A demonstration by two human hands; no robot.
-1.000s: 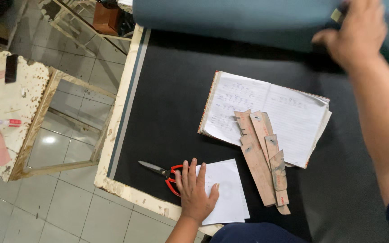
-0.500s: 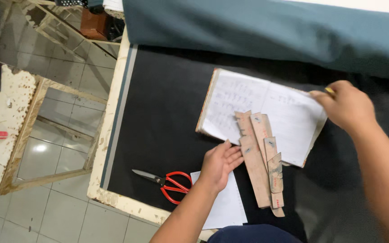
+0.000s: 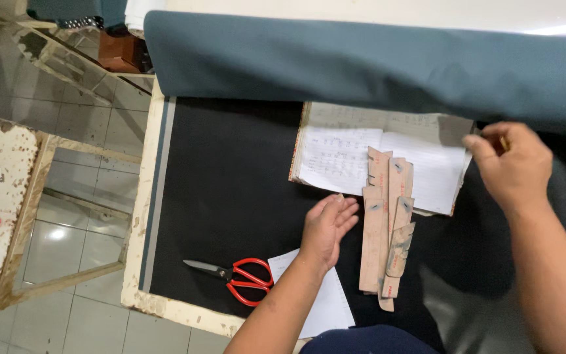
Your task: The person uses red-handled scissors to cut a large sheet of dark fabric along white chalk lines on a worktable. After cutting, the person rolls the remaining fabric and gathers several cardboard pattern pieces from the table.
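We see an open notebook (image 3: 361,160) lying flat on the black sheet, its white pages filled with handwriting, just near the rolled grey-blue fabric. A stack of long, narrow brown cardboard patterns (image 3: 384,226) overlaps its near edge, lying flat and running toward us.
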